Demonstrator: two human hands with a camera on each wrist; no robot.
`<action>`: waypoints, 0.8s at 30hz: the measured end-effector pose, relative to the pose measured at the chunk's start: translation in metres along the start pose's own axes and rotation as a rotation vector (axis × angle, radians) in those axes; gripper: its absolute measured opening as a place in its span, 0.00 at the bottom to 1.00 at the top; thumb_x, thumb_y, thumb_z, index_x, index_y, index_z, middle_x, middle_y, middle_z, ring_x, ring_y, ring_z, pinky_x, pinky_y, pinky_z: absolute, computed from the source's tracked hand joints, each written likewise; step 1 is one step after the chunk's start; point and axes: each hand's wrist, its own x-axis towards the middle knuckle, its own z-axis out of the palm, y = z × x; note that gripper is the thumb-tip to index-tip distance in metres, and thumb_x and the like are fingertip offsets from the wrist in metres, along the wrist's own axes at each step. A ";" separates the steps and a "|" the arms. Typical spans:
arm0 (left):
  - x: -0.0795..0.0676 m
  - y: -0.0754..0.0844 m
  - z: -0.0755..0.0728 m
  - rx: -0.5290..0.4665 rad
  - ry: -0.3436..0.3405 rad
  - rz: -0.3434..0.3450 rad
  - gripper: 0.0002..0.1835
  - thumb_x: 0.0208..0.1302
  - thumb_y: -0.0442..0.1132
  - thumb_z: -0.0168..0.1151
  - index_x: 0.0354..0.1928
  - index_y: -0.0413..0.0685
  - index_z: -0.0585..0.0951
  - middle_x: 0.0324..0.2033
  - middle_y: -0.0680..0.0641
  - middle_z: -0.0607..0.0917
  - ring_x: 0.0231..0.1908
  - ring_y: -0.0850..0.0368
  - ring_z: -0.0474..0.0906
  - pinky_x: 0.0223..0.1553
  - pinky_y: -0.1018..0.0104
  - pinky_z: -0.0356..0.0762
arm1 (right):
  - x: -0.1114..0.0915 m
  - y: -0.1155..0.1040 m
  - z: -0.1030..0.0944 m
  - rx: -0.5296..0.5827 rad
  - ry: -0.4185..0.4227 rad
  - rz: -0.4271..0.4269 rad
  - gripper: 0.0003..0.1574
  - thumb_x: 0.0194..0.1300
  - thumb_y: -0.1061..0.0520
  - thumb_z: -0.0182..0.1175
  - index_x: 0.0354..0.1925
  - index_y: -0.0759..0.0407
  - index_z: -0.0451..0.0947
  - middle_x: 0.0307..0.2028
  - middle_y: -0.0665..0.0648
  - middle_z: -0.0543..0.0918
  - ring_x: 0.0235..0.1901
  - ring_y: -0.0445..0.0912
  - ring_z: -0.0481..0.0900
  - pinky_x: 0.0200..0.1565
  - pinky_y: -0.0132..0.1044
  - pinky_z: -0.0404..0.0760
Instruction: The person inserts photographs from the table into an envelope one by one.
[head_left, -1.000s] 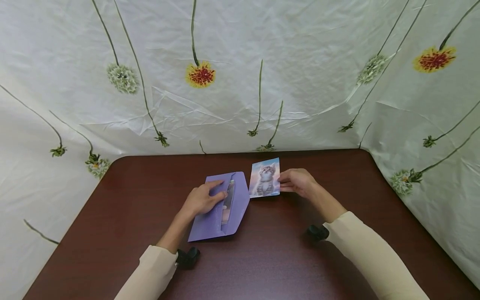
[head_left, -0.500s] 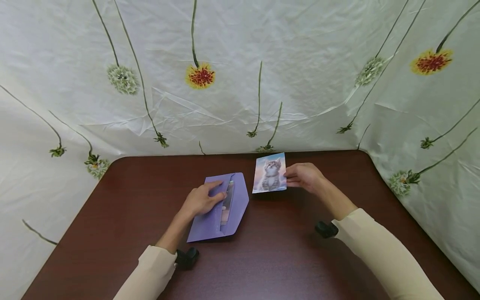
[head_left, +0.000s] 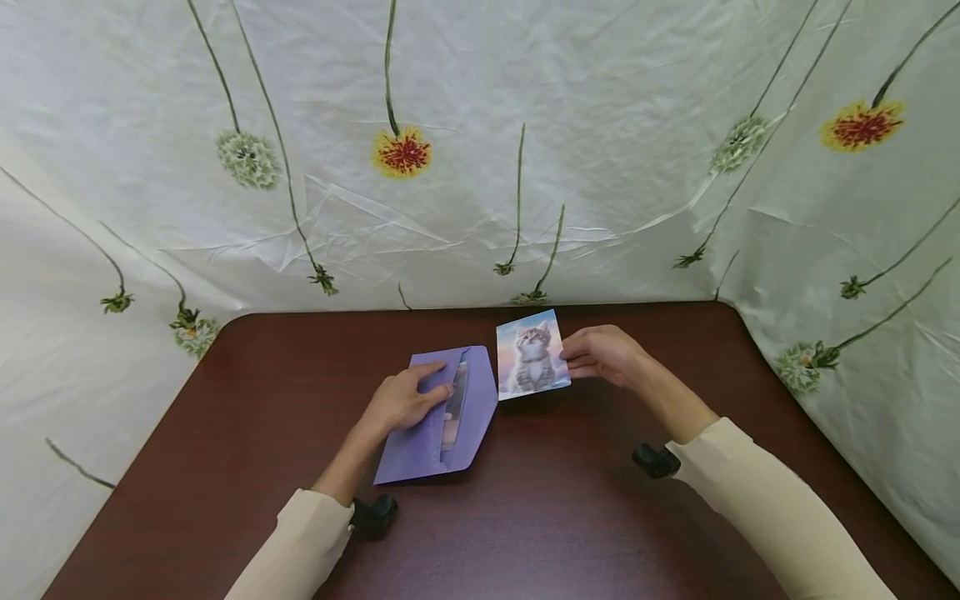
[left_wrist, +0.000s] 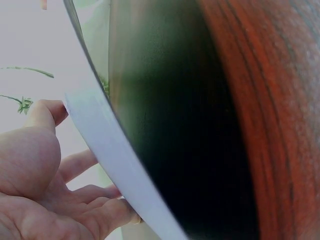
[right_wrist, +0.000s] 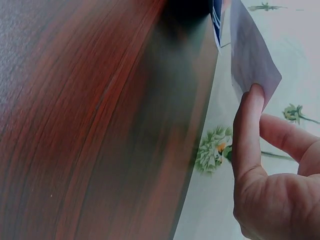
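A purple envelope (head_left: 420,429) lies in the middle of the table in the head view, its pointed flap unfolded to the right. My left hand (head_left: 401,402) rests on it, thumb and index finger spread beside the opening, where part of a picture card (head_left: 453,417) shows. In the left wrist view the envelope (left_wrist: 107,132) is a pale strip touched by the left hand (left_wrist: 50,180). To the right, my right hand (head_left: 603,354) pinches a kitten picture card (head_left: 531,358) by its right edge. The card's plain back (right_wrist: 250,55) shows in the right wrist view.
The dark red-brown wooden table (head_left: 525,517) has rounded far corners. A pale curtain (head_left: 465,200) with printed flowers hangs behind it and along its sides. A black strap device (head_left: 375,517) sits at the left wrist, another black device (head_left: 655,461) at the right.
The right hand moved slightly right and away with the kitten card; the card then swung back left, tilting toward the envelope's flap. The left hand and the envelope stay almost in place.
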 end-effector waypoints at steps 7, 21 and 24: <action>-0.001 0.001 -0.001 -0.002 0.003 -0.001 0.30 0.71 0.52 0.58 0.71 0.48 0.74 0.65 0.33 0.77 0.63 0.31 0.75 0.59 0.38 0.73 | -0.003 -0.004 0.008 -0.026 -0.051 -0.001 0.16 0.68 0.68 0.56 0.52 0.76 0.72 0.29 0.52 0.82 0.29 0.41 0.82 0.36 0.32 0.85; -0.002 0.001 -0.001 -0.003 0.006 0.006 0.30 0.71 0.52 0.58 0.71 0.47 0.74 0.65 0.33 0.77 0.64 0.30 0.73 0.61 0.37 0.71 | -0.005 -0.001 0.017 -0.089 -0.134 0.042 0.12 0.67 0.67 0.57 0.48 0.73 0.75 0.28 0.53 0.83 0.27 0.41 0.82 0.34 0.32 0.85; -0.001 0.001 -0.001 -0.005 0.005 0.008 0.30 0.71 0.52 0.58 0.71 0.47 0.74 0.65 0.33 0.77 0.64 0.30 0.73 0.61 0.37 0.71 | -0.005 -0.001 0.018 -0.103 -0.147 0.049 0.13 0.67 0.67 0.57 0.48 0.73 0.75 0.29 0.53 0.83 0.27 0.42 0.82 0.35 0.33 0.85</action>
